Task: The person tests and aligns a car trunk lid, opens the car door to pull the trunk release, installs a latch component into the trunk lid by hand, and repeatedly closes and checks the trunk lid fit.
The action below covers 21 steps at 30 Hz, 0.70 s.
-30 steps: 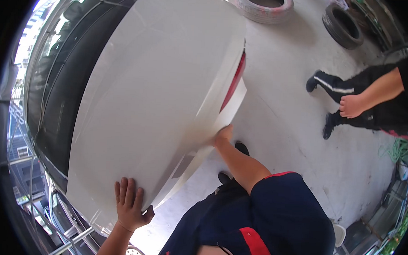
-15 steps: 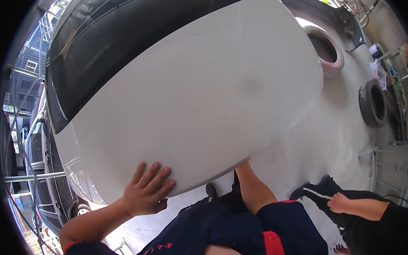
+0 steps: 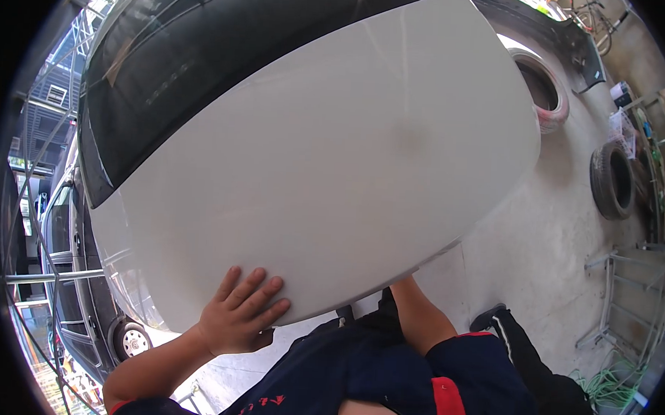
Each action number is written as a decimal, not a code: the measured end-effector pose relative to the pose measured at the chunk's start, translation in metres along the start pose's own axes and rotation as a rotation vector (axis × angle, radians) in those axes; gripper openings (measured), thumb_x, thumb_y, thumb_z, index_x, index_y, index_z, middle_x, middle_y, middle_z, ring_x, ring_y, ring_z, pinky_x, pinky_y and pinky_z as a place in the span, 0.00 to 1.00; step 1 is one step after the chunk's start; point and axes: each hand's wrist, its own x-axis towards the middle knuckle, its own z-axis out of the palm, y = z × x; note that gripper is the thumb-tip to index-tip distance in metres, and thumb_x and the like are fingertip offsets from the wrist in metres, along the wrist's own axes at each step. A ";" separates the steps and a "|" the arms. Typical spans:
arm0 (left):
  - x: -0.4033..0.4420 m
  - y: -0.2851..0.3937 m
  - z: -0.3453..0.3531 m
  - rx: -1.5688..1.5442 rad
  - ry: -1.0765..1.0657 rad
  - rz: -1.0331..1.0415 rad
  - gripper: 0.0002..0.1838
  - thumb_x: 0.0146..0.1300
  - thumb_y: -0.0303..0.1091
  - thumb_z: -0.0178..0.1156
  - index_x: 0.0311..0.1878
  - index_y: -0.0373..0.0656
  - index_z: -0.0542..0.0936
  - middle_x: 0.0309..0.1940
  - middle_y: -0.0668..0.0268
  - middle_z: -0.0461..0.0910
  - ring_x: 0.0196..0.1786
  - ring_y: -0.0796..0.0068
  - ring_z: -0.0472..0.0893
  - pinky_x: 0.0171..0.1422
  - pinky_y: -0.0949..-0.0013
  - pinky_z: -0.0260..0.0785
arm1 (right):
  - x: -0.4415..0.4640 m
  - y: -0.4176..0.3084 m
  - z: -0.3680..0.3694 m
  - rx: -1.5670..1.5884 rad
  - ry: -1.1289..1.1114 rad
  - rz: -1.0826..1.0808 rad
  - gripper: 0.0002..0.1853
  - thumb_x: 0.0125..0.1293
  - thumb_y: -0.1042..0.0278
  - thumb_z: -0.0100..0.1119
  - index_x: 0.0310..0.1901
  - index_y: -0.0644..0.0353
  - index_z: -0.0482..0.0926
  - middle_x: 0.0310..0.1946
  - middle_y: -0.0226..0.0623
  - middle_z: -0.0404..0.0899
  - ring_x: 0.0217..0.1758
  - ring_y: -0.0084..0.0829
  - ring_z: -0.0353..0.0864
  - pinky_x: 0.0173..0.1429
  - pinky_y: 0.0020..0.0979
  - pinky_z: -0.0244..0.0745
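Note:
A light-coloured car panel (image 3: 327, 162) fills the middle of the view, with the dark rear window (image 3: 227, 59) along its upper left side. My left hand (image 3: 240, 312) lies on the panel near its lower edge, fingers spread, the thumb at the rim. The right forearm reaches up to that same edge further right, and the right hand is hidden beneath the panel. What that hand touches cannot be seen.
Two tyres, one whitish (image 3: 552, 99) and one black (image 3: 612, 181), are on the floor at the right. A metal frame (image 3: 632, 298) and green cord (image 3: 610, 387) stand lower right. A person's dark-clothed leg (image 3: 528, 353) is close on my right. A dark car (image 3: 73, 269) is at the left.
The view has swung, and the panel now shows more of its upper face. My right hand, earlier visible at the edge, is now hidden under it. The other person's arm has mostly left the view.

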 end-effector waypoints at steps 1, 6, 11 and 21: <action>-0.001 0.002 -0.001 -0.008 0.004 -0.001 0.35 0.55 0.46 0.68 0.71 0.60 0.83 0.83 0.62 0.72 0.88 0.52 0.63 0.93 0.37 0.45 | 0.000 -0.001 0.000 -0.011 -0.004 0.005 0.35 0.78 0.41 0.40 0.76 0.54 0.75 0.73 0.39 0.78 0.72 0.47 0.79 0.73 0.51 0.77; -0.001 0.003 0.000 0.000 -0.004 -0.011 0.36 0.55 0.46 0.68 0.72 0.60 0.82 0.83 0.62 0.72 0.89 0.52 0.63 0.93 0.37 0.45 | -0.001 0.002 0.001 -0.020 0.002 0.011 0.35 0.78 0.41 0.40 0.75 0.54 0.75 0.72 0.39 0.79 0.72 0.47 0.79 0.72 0.51 0.77; 0.000 0.002 -0.001 -0.017 -0.003 -0.011 0.37 0.55 0.47 0.68 0.72 0.60 0.82 0.83 0.63 0.71 0.89 0.53 0.62 0.94 0.37 0.44 | 0.000 0.006 0.002 -0.026 -0.006 0.018 0.34 0.78 0.41 0.40 0.75 0.54 0.75 0.72 0.39 0.79 0.72 0.47 0.79 0.72 0.51 0.77; -0.003 -0.001 -0.002 -0.043 -0.041 -0.011 0.37 0.54 0.47 0.69 0.72 0.64 0.82 0.85 0.64 0.69 0.90 0.54 0.60 0.94 0.38 0.42 | 0.003 0.007 -0.004 -0.033 -0.014 0.020 0.34 0.79 0.41 0.40 0.74 0.54 0.76 0.71 0.38 0.79 0.71 0.47 0.79 0.72 0.51 0.78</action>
